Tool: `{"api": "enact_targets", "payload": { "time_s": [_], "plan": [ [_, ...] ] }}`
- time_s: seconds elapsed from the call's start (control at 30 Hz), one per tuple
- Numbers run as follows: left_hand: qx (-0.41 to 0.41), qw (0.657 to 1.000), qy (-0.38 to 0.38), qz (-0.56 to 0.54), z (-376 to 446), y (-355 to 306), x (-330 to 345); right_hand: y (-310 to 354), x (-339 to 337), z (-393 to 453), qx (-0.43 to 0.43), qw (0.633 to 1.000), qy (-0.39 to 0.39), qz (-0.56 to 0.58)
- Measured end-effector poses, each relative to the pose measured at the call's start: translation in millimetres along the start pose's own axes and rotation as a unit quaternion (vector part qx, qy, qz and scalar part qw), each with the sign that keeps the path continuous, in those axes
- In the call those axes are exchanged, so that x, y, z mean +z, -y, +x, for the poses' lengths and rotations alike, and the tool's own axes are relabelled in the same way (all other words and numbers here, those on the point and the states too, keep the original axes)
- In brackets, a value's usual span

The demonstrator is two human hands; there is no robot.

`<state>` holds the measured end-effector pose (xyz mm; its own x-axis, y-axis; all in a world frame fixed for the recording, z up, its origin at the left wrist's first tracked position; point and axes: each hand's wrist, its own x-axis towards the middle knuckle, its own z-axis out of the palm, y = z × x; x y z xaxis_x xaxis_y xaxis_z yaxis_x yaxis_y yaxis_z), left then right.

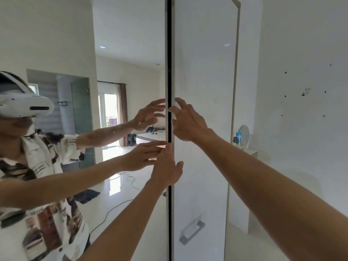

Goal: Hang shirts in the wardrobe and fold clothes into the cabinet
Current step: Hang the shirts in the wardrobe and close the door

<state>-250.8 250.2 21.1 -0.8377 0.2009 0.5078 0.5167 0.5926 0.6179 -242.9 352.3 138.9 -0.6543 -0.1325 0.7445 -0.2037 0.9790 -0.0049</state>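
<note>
Opening the wardrobe: both hands at the door seam.
I hook right hand [188, 119] and left hand [166, 166] fingers, unclenched and grasping nothing yet, behind the white door [203, 72] edge beside the mirrored door [131, 34], then pull evenly.

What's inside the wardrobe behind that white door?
Cannot tell: only a dark gap shows between the mirrored door and white door. Both hands, left and right, are at that edge.
</note>
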Motion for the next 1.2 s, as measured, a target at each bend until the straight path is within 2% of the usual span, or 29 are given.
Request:
{"api": "enact_targets", "payload": {
  "time_s": [0.1, 0.2, 0.33, 0.5, 0.73, 0.93, 1.07, 1.2],
  "plan": [
    [0.003, 0.996, -0.068, 0.063, 15.5, -1.3, 6.1, -3.2, 14.2, 5.4, -0.005, 0.999, -0.035, -0.004],
    [-0.021, 0.994, -0.076, 0.080, 25.4, -7.1, 6.4, -5.4, 19.7, 7.1, -0.011, 0.998, -0.059, -0.018],
    [-0.044, 0.997, -0.060, 0.010, 33.7, -6.4, 6.0, -8.9, 21.5, 6.9, -0.013, 0.995, -0.085, -0.047],
    [-0.004, 0.993, -0.035, -0.111, 23.0, -15.8, 7.8, -16.0, 4.6, -5.5, 0.002, 0.988, -0.134, -0.075],
    [0.058, 0.980, 0.031, -0.186, 1.8, -43.3, 27.0, -35.9, -28.8, -42.8, 0.041, 0.973, -0.169, -0.150],
    [0.121, 0.958, 0.076, -0.248, -15.0, -81.7, 66.6, -71.1, -63.8, -76.1, 0.082, 0.965, -0.142, -0.204],
    [0.166, 0.946, 0.123, -0.251, -17.6, -115.5, 99.4, -97.0, -93.5, -95.0, 0.115, 0.960, -0.118, -0.228],
    [0.211, 0.948, 0.100, -0.214, -8.5, -144.6, 139.2, -123.8, -115.5, -108.7, 0.161, 0.955, -0.091, -0.232]
  ]
}}
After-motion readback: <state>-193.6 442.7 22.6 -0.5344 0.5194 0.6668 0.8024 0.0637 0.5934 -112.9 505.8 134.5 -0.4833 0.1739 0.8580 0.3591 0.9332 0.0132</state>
